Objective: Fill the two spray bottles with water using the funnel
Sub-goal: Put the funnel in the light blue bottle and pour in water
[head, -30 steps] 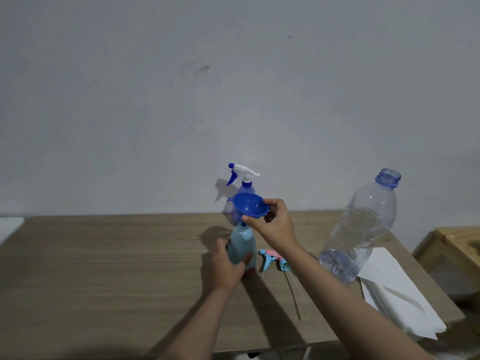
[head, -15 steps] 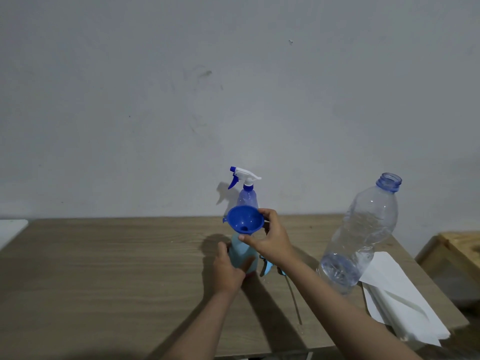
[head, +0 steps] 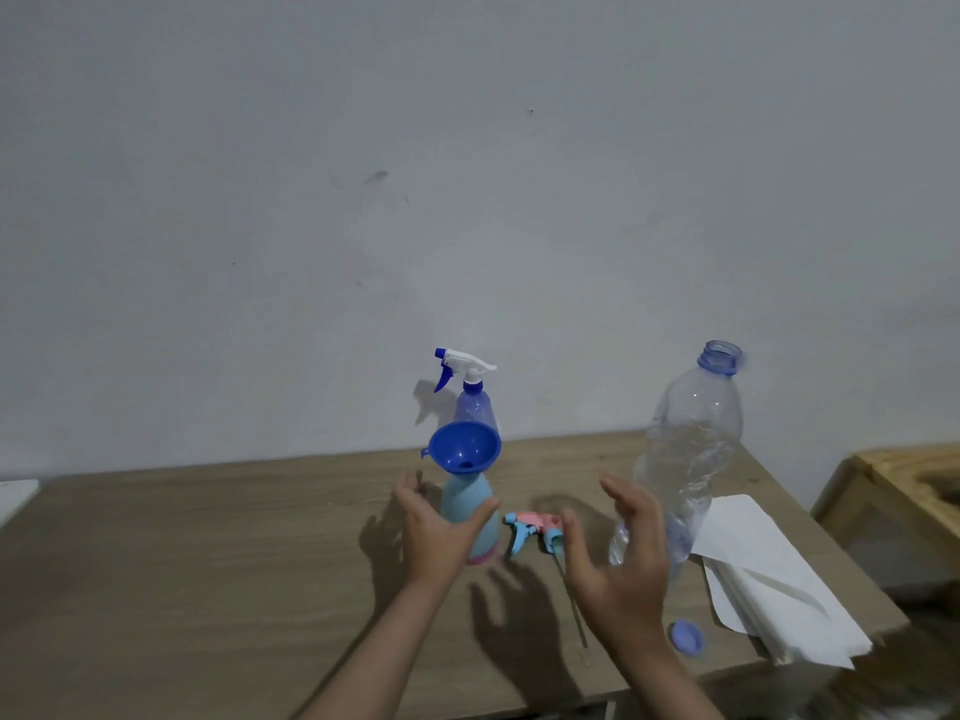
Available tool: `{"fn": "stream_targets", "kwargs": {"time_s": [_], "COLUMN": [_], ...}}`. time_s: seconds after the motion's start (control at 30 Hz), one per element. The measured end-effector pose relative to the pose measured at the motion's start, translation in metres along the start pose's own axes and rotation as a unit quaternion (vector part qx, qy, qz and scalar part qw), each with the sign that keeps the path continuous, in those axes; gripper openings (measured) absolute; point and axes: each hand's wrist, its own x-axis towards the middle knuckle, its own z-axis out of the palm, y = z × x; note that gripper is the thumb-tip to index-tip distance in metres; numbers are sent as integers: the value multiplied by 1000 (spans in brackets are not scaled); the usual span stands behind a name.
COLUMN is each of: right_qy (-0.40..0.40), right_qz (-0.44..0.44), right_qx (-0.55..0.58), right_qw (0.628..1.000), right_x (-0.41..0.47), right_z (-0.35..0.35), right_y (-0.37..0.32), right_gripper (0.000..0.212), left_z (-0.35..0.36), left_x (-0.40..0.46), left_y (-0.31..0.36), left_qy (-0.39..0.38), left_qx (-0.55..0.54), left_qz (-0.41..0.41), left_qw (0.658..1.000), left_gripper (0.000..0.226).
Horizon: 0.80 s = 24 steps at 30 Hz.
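- Released since half a second ago: the right hand (head: 621,569) no longer pinches the funnel (head: 464,450); it has drawn back to lower centre-right of the frame, fingers spread and relaxed, holding nothing.
- Funnel, dark blue, now sits by itself in the neck of the light-blue spray bottle (head: 470,511), bowl tilted slightly toward the camera, small tab on its left rim.
- Left hand (head: 434,532) stays at the light-blue spray bottle: thumb on the right side of the body, fingers round the far left side, loosely curled about it. Cannot tell how firm the grip is.
- Light-blue spray bottle stands upright on the tabletop (head: 208,553), centre of frame, pink band at its base, spray head off.
- Its pink-and-blue spray head (head: 532,527) lies on the tabletop just right of the bottle, dip tube trailing toward the near edge.
- Second spray bottle (head: 475,402), translucent purple-blue with white-and-blue trigger head screwed on, stands directly behind the funnel near the wall.
- Large clear water bottle (head: 691,444), uncapped, stands right of centre, just beyond the right hand; a little water shows near the bottom.
- Blue cap (head: 685,636) lies near the tabletop's front edge, lower right.
- White paper sheets (head: 769,579) are stacked at the tabletop's right end, overhanging the corner.
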Motion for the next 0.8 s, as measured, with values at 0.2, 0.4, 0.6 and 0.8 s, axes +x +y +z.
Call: {"fn": "stream_targets", "kwargs": {"time_s": [0.2, 0.4, 0.6, 0.8], "right_qy": [110, 43, 14, -51], "right_qz": [30, 20, -27, -116], "right_qx": [-101, -70, -49, -32], "right_qw": [988, 996, 998, 991], "right_x": [29, 76, 99, 127], "right_z": [-50, -61, -46, -35], "right_y": [25, 54, 65, 43], "right_gripper": [89, 119, 110, 103], "left_z": [-5, -6, -7, -8], "left_x": [23, 30, 33, 34], "left_y": [26, 32, 30, 29], "left_qy": [-23, -75, -66, -68], "left_qx": [-27, -44, -23, -8], "left_qz": [54, 45, 38, 44], "left_qw": [998, 995, 997, 997], "left_gripper": [110, 82, 89, 88]}}
